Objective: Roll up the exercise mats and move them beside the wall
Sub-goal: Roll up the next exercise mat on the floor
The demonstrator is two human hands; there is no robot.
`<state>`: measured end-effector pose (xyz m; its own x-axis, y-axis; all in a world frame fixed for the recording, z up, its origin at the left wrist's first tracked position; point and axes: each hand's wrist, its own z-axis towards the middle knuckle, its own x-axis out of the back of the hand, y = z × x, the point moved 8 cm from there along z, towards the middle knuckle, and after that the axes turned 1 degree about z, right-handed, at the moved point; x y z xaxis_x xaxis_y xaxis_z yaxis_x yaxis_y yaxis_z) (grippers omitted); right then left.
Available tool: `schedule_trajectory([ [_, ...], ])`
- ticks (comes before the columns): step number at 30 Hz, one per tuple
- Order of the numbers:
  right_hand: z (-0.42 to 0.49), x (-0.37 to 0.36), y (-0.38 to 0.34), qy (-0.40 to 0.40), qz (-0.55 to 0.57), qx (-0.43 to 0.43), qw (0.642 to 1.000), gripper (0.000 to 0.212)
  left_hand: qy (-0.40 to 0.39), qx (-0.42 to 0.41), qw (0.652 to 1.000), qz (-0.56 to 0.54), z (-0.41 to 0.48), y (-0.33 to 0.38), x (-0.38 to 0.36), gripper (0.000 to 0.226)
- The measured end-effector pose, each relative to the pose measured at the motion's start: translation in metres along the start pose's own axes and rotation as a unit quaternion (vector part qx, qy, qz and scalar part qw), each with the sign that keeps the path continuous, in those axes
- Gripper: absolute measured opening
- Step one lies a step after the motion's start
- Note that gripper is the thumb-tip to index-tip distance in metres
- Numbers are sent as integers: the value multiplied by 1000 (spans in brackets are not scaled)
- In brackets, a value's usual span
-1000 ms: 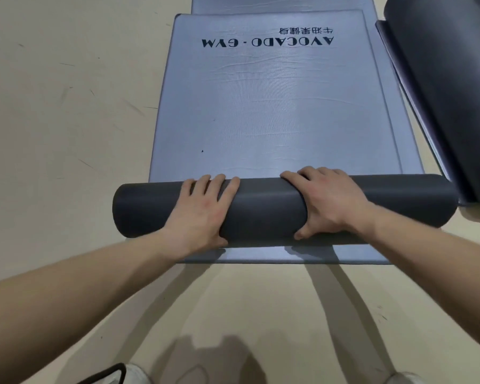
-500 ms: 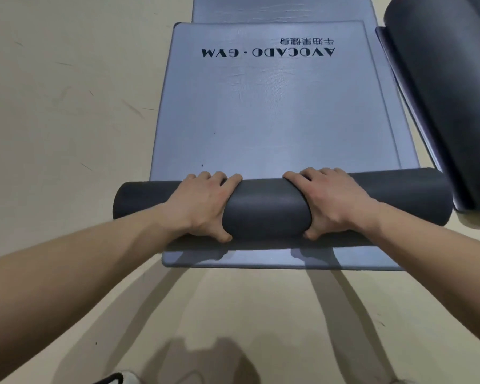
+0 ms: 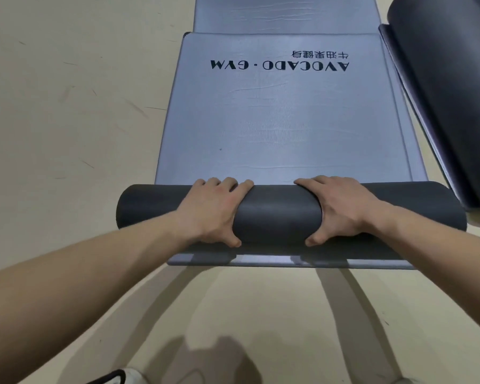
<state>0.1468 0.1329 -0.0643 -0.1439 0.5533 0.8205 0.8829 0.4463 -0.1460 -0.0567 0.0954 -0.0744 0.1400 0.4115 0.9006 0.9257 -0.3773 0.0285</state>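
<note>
Floor (image 3: 67, 134): beige and scuffed, it fills the left side. A shoe (image 3: 122, 376) shows partly at the bottom edge.

Left hand (image 3: 211, 212): set on the left half of the roll (image 3: 277, 212). The fingers curl over the far side and the thumb tucks under the near side, so the hand grips the roll.

Roll: a dark grey cylinder lying crosswise in the centre. It is the wound near end of the mat (image 3: 283, 120).

Mat: the unrolled part lies flat and runs away from the roll. Its face is blue-grey, with lettering (image 3: 279, 65) reading "AVOCADO · GVM" upside down near the far end.

Right hand (image 3: 341, 209): set on the right half of the roll, apart from the left hand. Fingers go over the far side and the thumb sits on the near side, clamped on the roll.

Lower mat (image 3: 261, 261): lies flat under the mat. It shows as a strip nearer than the roll, along the right edge and beyond the far end.

Second roll (image 3: 441, 92): dark grey, at the right edge, just beside the lower mat.
</note>
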Motion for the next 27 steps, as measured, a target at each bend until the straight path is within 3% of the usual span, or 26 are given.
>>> schedule_trajectory([
  [3,-13,-4,-2,109,-75,-25,991,131,-93,-7,991,-94,25,-19,17,121],
  [5,-16,-6,-5,142,-99,-25,985,124,-117,-8,988,-97,30,-20,18,123],
  [8,-4,13,-2,105,-93,-11,990,111,-33,29,999,-20,21,-16,22,126],
  [10,-1,24,-3,67,-73,0,995,105,-23,36,999,-26,16,-14,23,120],
  [14,-12,4,-6,-81,5,8,997,99,-200,7,968,-153,9,-6,-2,105],
  [16,-16,-2,-7,-96,26,11,995,105,-221,-4,959,-180,7,-3,-10,102],
  [18,-20,1,-6,-35,7,12,999,118,-217,-1,955,-201,11,-5,-6,99],
  [21,-40,-10,-12,116,-87,17,989,131,-225,12,954,-197,16,-9,-1,99],
  [23,-48,-20,-16,152,-108,28,982,132,-175,13,973,-149,9,-9,5,105],
  [25,-40,-16,-14,115,-103,31,988,130,-22,21,994,-108,-10,-10,18,102],
  [27,-23,3,-8,56,-78,31,995,132,126,12,990,-56,-39,-1,19,101],
])
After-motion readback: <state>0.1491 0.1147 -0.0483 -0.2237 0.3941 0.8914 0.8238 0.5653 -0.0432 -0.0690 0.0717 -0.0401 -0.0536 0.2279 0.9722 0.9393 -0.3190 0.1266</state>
